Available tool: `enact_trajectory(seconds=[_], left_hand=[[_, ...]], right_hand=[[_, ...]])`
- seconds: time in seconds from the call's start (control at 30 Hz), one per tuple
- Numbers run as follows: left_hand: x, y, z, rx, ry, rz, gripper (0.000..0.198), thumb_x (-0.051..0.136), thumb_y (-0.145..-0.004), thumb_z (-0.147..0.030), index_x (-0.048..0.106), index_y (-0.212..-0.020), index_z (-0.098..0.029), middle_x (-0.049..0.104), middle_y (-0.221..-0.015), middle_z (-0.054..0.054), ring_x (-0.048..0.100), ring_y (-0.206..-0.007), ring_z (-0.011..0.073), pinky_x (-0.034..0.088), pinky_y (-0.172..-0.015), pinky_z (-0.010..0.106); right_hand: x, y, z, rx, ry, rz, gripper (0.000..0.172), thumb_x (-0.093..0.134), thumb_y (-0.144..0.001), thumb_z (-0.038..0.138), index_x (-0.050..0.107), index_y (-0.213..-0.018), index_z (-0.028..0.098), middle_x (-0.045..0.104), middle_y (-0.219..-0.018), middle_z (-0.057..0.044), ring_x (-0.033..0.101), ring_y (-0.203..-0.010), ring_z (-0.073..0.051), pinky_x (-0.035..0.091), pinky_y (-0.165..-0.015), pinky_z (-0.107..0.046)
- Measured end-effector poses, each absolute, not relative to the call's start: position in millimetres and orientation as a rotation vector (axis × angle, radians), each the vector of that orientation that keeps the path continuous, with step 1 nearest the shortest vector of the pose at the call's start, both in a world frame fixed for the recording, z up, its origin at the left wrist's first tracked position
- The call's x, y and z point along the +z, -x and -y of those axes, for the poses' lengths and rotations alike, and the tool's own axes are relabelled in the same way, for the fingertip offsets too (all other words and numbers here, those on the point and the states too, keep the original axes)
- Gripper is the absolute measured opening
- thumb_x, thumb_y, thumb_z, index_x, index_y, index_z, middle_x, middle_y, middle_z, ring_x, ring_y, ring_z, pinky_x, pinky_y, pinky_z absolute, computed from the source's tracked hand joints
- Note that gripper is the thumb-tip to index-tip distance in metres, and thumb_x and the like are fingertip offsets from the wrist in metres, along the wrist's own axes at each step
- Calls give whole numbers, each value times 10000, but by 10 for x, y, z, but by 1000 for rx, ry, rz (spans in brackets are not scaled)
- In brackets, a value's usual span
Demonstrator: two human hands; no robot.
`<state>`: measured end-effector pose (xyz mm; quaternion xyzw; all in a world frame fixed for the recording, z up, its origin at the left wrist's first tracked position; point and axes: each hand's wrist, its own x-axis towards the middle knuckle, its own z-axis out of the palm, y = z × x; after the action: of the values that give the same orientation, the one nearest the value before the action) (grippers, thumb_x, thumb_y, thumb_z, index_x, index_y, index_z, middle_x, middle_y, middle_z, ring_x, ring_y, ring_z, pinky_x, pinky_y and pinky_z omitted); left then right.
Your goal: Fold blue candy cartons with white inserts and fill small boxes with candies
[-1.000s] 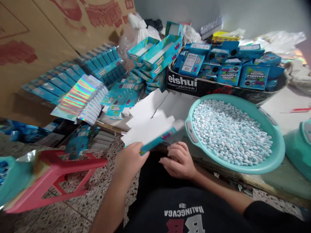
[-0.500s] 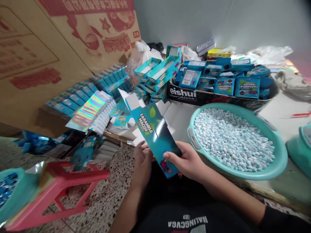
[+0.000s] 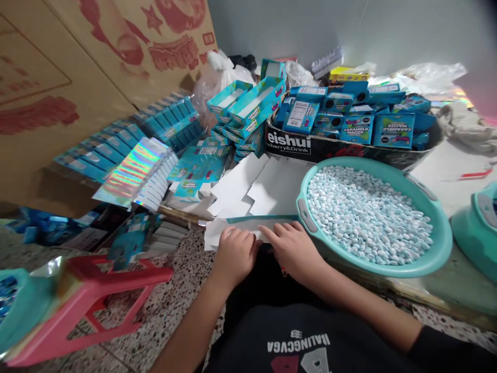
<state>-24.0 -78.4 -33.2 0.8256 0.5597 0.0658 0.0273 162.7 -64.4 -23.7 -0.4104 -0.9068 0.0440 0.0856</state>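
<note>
1. White side up, with a teal strip along its far edge, a flat carton blank (image 3: pixel 248 224) lies at the near edge of the low desk. It's right in front of the person and just left of the teal basin (image 3: pixel 440 248).
2. Left hand (image 3: pixel 235 254) sits on the blank's left part with the fingers curled (can't tell if it's pinching the card or just leaning on it).
3. Right hand (image 3: pixel 293 247) is laid out flat, fingers stretched and pressing on the blank, not gripping anything. It's just beside the basin's near handle.
4. The basin is full of small pale blue and white candies (image 3: pixel 368 212).
5. More white blanks (image 3: pixel 248 186) are piled just behind the one under the hands.
6. Farther back, a black tray (image 3: pixel 289 142) holds folded blue boxes (image 3: pixel 355 128).
7. Off to the left there's a stack of holographic sheets (image 3: pixel 128 168) (very shiny), and nearer, a pink stool (image 3: pixel 116 272) stands on the speckled floor (image 3: pixel 174 311).
</note>
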Motion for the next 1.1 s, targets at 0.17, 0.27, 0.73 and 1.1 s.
enact_trajectory(seconds=[0.17,0.27,0.73,1.1], left_hand=[[-298,199,696,116,-2330,-1835,387,301,-1028,-297,636,-859,-201,669,-908,61,585,-939,265,364,-898,472],[-253,199,651,57,-2249,-1819,370,307,-1021,-301,640,-888,-211,673,-953,62,582,-962,264,364,-885,456],[-396,314,888,-144,-2459,-1662,226,537,-812,-63,625,-985,-180,604,-1018,90,570,-997,276,478,-809,367],[-637,175,1182,286,-2594,-1895,150,506,-939,-141,646,-897,-179,690,-998,75,574,-927,257,452,-783,383]], right_hand=[[-299,-1552,862,7,1325,2647,500,464,-944,129,441,-1441,85,648,-1141,-175,558,-1019,-308,367,-944,-477],[-454,-1526,873,-21,1268,2605,520,462,-955,139,406,-1465,54,546,-1361,-210,460,-1204,-345,385,-965,-478],[-634,-1607,754,212,1170,2649,229,475,-947,117,614,-1117,182,606,-964,-73,475,-914,-261,351,-878,-415],[-609,-1532,687,238,1288,2667,144,520,-894,95,576,-814,201,571,-933,-73,486,-866,-241,318,-741,-371]])
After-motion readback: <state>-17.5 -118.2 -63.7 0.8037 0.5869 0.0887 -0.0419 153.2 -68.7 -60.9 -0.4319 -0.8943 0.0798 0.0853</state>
